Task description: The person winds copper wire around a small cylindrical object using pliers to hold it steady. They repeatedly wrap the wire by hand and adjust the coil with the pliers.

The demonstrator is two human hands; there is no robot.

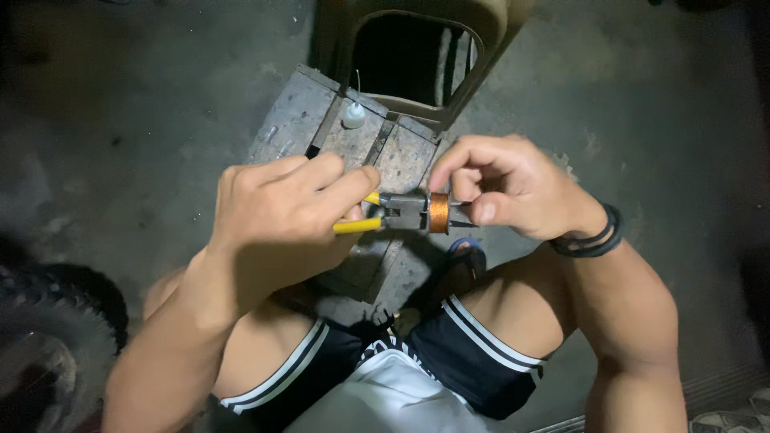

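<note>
The left hand [281,200] is closed tight round the yellow handles of the pliers [385,212]. The pliers' dark nose points to the right and goes through, or grips, a small copper wire coil [438,212]; can't tell which. The right hand [501,188] pinches the far end by the coil w/ thumb and fingers, so it is closed on it too. The coil sits in the air btwn the two hands, above the wooden block [353,144], not touching it.

To do this bit well, I think: keep the pliers squeezed the same all the time, not harder, b/c thin copper wire can bend or snap. Keep the coil straight on the nose, not tipped. Let the right hand do the small turns and the left hand just hold steady. Work over the block so a dropped bit lands there and not on the dark floor [658,120].

Containers: a small white bottle [354,115] w/ a thin tip stands upright on the block, near its far end. Can't see what is in it or how full it is. Behind the block is a tan plastic chair [481,32] or the like w/ a dark hollow; nothing can be made out inside. A black tyre [48,321] is at the lower left
</note>
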